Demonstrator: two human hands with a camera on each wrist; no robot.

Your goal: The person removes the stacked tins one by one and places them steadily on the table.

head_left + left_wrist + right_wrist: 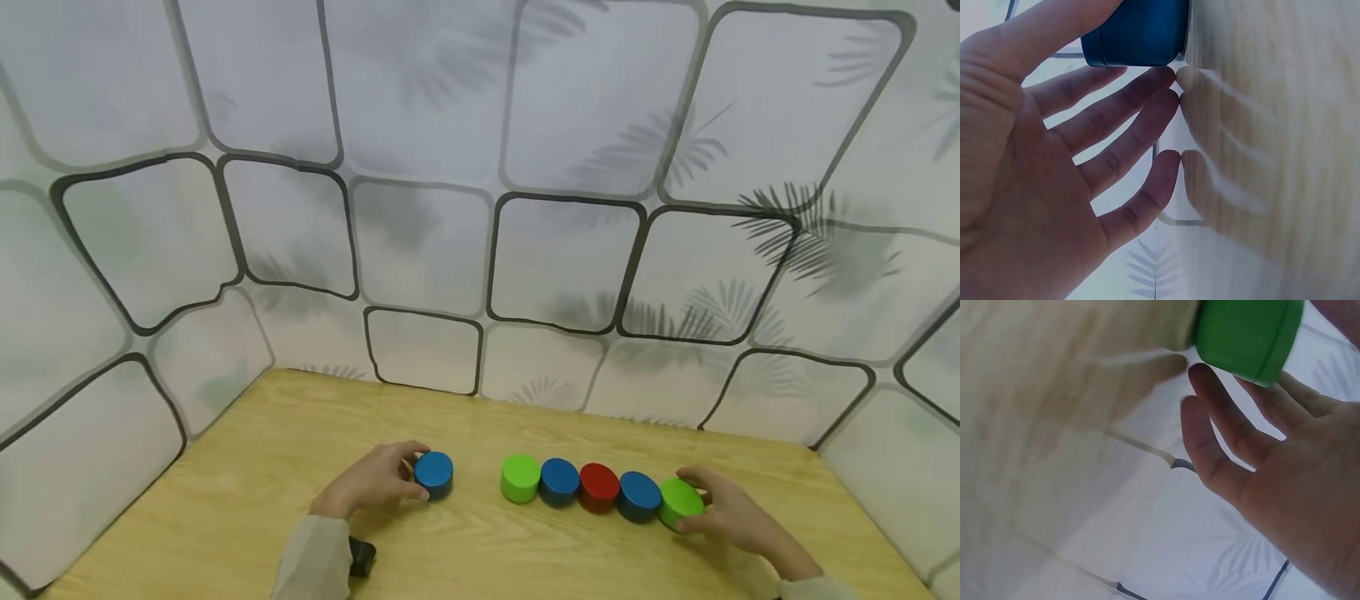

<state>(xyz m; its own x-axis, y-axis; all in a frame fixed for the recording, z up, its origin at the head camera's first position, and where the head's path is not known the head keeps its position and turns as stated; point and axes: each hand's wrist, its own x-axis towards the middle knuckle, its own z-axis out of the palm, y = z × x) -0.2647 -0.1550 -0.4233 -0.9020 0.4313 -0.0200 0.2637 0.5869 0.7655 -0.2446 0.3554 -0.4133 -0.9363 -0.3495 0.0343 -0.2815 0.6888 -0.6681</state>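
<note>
My left hand [378, 479] pinches a squat blue cylinder [433, 475] between thumb and fingers, apart from the others. In the left wrist view a thin seam runs round this blue cylinder [1138, 34], and the lower fingertips reach the tabletop. A slightly curved row runs to its right: a lime green cylinder [521, 478], a blue one [558, 482], a red one [598, 487], another blue one [638, 497]. At the row's right end my right hand [731, 512] holds a second green cylinder [681, 502] with thumb and fingers. In the right wrist view this green cylinder [1247, 337] stands above the lower fingers.
Everything stands on a light wood-grain table [225, 492]. A pale fabric wall [420, 242] with dark outlined squares and leaf prints encloses its back and sides. A small black device [362, 557] sits at the left wrist.
</note>
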